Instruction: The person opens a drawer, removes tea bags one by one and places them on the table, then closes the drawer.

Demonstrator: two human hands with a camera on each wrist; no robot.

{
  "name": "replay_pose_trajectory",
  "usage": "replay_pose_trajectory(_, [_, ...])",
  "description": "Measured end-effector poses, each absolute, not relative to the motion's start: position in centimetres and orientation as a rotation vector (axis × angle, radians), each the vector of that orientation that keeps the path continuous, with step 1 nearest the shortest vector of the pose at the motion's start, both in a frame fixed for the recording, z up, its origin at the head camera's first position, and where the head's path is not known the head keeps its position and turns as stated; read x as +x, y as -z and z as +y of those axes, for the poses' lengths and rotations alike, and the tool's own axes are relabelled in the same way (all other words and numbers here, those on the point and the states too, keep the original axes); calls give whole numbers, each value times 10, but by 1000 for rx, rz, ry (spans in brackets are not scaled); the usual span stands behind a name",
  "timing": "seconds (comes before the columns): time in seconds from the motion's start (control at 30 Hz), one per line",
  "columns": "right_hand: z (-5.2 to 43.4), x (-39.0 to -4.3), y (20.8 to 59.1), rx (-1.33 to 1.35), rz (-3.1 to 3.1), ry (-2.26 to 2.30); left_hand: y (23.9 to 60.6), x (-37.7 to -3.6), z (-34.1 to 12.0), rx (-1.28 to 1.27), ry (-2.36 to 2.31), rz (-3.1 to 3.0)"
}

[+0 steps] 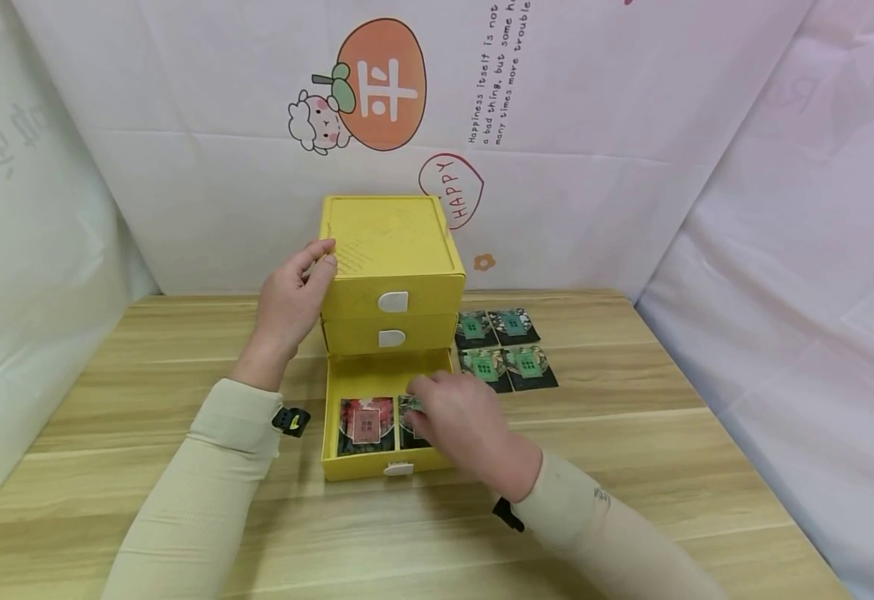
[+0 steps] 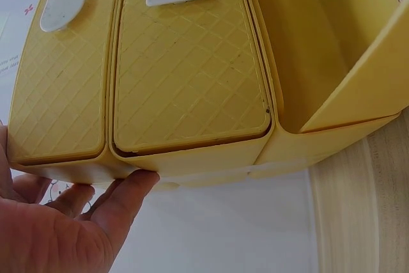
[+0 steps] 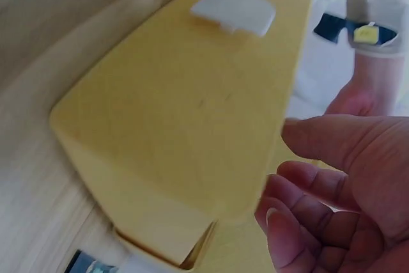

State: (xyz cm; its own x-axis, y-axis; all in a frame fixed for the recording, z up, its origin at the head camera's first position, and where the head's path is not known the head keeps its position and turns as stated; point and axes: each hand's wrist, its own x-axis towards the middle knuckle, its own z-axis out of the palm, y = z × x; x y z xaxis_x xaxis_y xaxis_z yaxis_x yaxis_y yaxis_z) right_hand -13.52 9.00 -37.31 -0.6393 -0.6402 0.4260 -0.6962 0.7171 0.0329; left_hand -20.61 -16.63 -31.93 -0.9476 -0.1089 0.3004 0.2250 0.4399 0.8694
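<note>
A yellow drawer box with white tabs stands on the table, its bottom drawer pulled out. My left hand rests against the box's upper left side, fingertips touching the wall in the left wrist view. Inside the drawer lie a red-and-black packet and, to its right, a dark green packet. Over the drawer's right part is my right hand, partly covering the green packet. Its fingers are loosely bent in the right wrist view, a gap showing between thumb and fingers, with nothing seen between them.
Several green-and-black packets lie in two rows on the wooden table, right of the box. The upper drawers are closed. A printed white cloth hangs behind the table, and white cloth also hangs at both sides.
</note>
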Motion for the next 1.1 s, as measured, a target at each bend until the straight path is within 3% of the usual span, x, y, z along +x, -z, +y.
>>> replay_pose_trajectory(0.67, [83, -174, 378, 1065, -2826, 359, 320, -206, -167, -98, 1513, -2378])
replay_pose_trajectory(1.1, [80, -184, 390, 1036, -2901, 461, 320, -206, -166, -94, 1504, -2384])
